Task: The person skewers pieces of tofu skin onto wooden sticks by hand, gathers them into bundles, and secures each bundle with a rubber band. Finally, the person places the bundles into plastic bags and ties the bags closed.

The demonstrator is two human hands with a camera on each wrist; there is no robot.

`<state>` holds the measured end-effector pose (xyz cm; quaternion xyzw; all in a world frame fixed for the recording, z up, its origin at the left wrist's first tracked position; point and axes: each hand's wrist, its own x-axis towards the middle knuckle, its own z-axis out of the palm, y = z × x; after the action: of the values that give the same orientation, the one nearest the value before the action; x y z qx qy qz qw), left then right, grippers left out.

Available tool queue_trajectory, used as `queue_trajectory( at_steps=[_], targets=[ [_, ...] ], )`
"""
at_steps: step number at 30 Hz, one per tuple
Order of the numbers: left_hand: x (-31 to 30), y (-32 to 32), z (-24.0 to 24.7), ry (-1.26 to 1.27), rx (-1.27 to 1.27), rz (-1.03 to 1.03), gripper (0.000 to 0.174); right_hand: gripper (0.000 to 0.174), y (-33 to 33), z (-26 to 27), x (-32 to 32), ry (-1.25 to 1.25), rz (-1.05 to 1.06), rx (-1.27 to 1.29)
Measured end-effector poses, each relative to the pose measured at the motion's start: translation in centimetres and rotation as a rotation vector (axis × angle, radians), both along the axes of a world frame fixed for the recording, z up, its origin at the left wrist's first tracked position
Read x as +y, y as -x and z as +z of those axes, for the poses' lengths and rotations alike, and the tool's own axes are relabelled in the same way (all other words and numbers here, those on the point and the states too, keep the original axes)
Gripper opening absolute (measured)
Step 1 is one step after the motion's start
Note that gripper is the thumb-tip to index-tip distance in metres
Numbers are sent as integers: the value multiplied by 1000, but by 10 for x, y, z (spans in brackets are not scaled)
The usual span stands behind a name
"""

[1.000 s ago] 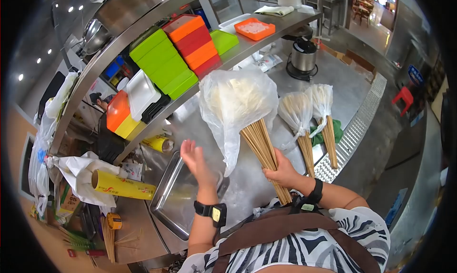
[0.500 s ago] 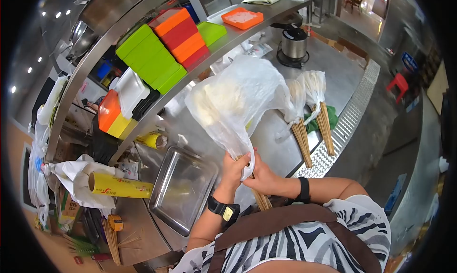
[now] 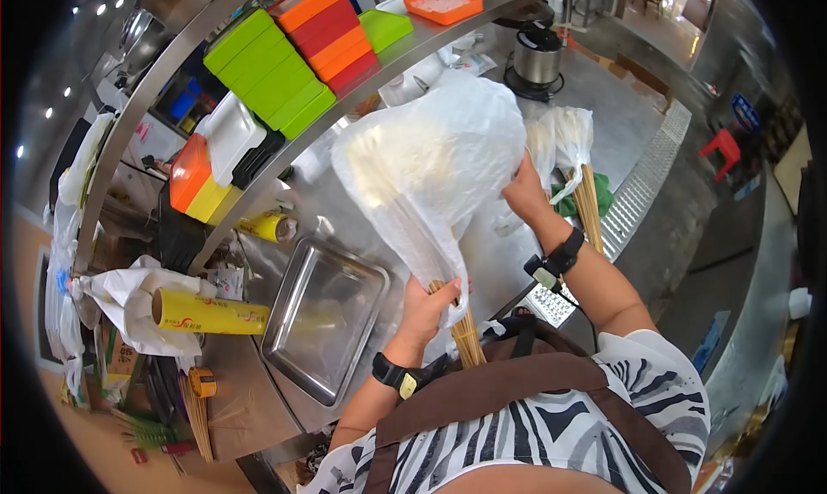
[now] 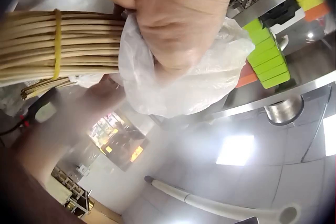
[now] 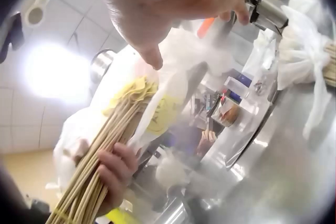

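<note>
A bundle of wooden skewers carries pale yellow folded food at its top, inside a white plastic bag. My left hand grips the skewers together with the gathered bag mouth. A yellow rubber band circles the sticks below that hand. At the bag's right side is my right hand, touching the plastic; in the right wrist view its thumb and fingers stand spread apart. Two more bagged skewer bundles, one nearer bundle and another bundle partly hidden, lie right of it on the steel table.
An empty steel tray lies at left, beside a yellow roll. Above the table runs a metal shelf with green boxes and orange and red boxes. A steel pot stands at the back right, a green cloth under the bundles.
My left hand came across and took hold of the skewers and bag mouth. My right hand let go of the sticks and moved up and right to the bag's side.
</note>
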<state>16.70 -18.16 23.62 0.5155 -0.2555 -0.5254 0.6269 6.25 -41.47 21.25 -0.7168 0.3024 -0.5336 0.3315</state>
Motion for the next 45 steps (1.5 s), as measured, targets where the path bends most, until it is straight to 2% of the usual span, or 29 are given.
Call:
queue_trajectory(
  at_steps=[2,3,5,7,8,9,11,12,13,15,16,17,19,20,22,25,26,27,29,30,31,33,34,35,37,39,41,43,45],
  targets=[
    [1,2,-1,11,2,21,34,40,3,9,7,-394,277,-20],
    [3,4,-2,21,11,35,33,40,8,6,16,-400,287,-12],
    [10,4,-20,-5,6,67,30,24,29,-8,50,-12,277,603],
    [12,3,-31,-46,47,134,26,18,41,4,79,66,431,652],
    [11,-6,-45,-173,41,133,20,17,55,-10,107,66,596,652],
    [14,-5,-56,-183,50,137,20,16,67,-21,129,63,757,645],
    [21,-3,-80,-264,8,103,19,15,69,-24,137,39,793,763],
    [19,1,-87,-370,-308,93,24,15,69,-24,141,23,823,877],
    [25,0,-91,-379,-303,86,24,15,67,-21,142,11,824,879],
    [39,-7,-78,-379,-78,47,34,16,61,-11,137,118,803,747],
    [46,-13,-71,-276,-126,42,44,16,60,-6,137,168,784,703],
    [47,-28,-62,-393,-252,-43,50,16,61,-2,137,155,796,708],
    [53,-39,-40,-280,-508,-68,37,17,61,6,140,216,774,657],
    [53,-35,-27,-292,-499,-68,37,15,63,9,141,213,771,679],
    [54,-24,-10,-217,-1049,-166,27,16,64,14,143,214,770,668],
    [56,-21,-25,-96,-1134,-88,24,15,63,25,143,247,751,649],
    [56,-22,-24,-111,-1251,-66,14,14,63,31,142,246,728,622],
    [55,-23,-23,-102,-1250,-63,14,14,64,37,140,245,703,595],
    [53,-26,-22,142,-1335,143,9,14,65,45,138,249,662,590],
    [53,-30,-27,176,-1164,110,12,15,65,47,138,249,630,579],
    [51,-30,-31,178,-1163,117,12,15,65,48,138,255,633,582],
    [47,-25,-34,105,-813,22,21,15,64,48,141,271,642,576],
    [44,-23,-28,78,-1009,3,33,15,63,46,142,279,644,574],
    [41,-25,-26,86,-1013,5,33,15,62,43,143,298,655,554],
    [39,-27,-27,53,-1318,-54,28,15,66,42,146,321,655,540],
    [47,-40,-39,119,-1349,-75,29,15,70,46,147,296,610,526],
    [59,-48,-41,279,-1454,24,25,13,74,46,143,313,577,482],
    [62,-32,0,324,-1387,233,17,11,82,44,142,319,509,443],
    [66,-24,14,263,-1035,405,5,13,83,43,143,332,548,400]
  ],
)
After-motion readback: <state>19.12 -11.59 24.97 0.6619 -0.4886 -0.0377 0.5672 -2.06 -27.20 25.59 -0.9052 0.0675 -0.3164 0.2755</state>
